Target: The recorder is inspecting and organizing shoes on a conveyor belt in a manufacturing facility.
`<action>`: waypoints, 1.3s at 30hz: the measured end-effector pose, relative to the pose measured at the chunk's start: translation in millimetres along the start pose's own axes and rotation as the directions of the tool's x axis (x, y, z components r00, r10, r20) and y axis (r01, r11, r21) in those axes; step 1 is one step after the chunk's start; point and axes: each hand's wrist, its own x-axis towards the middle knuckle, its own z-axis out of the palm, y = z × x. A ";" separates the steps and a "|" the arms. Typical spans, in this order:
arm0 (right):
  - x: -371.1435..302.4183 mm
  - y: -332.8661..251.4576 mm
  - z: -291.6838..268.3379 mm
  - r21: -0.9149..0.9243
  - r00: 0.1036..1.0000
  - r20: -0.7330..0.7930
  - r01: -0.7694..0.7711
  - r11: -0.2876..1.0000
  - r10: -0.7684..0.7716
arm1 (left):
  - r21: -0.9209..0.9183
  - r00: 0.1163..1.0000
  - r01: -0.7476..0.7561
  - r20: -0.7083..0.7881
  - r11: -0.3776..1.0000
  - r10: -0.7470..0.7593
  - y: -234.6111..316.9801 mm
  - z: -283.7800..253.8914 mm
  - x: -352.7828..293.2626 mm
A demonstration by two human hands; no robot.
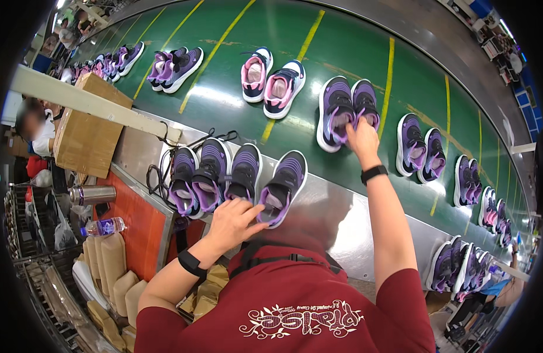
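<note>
On the green conveyor belt (218, 76), my right hand (363, 141) is closed at the heels of a pair of black-and-purple sneakers (337, 97), its fingertips at the collar openings. My left hand (231, 222) reaches to a similar purple-striped sneaker (287, 176) on the metal ledge, thumb and fingers pinching around its heel collar. Beside that one stand several more black-and-purple sneakers (212, 162) in a row, toes pointing away from me. Part of the left fingers' grip is hidden behind the knuckles.
More sneaker pairs ride the belt, including a navy-and-pink pair (281, 88) and a purple pair (411, 144). Black laces (160, 170) lie by the row. A cardboard box (89, 129), steel flask (94, 195) and water bottle (104, 227) are at left. People are at both sides.
</note>
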 end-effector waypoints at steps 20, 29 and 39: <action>-279.5 32.8 -55.3 0.397 0.922 0.271 -0.368 0.841 0.275 | 0.195 0.911 0.206 0.320 0.959 -0.260 -146.2 37.9 260.8; -250.5 30.5 -87.0 0.681 0.974 0.098 -0.214 0.701 0.202 | 0.065 0.979 -0.126 -0.154 0.990 0.135 38.9 17.0 168.5; -278.1 93.9 -94.1 0.257 0.959 0.215 -0.238 0.937 0.184 | 0.024 0.921 -0.390 0.003 0.920 0.390 173.8 129.5 49.3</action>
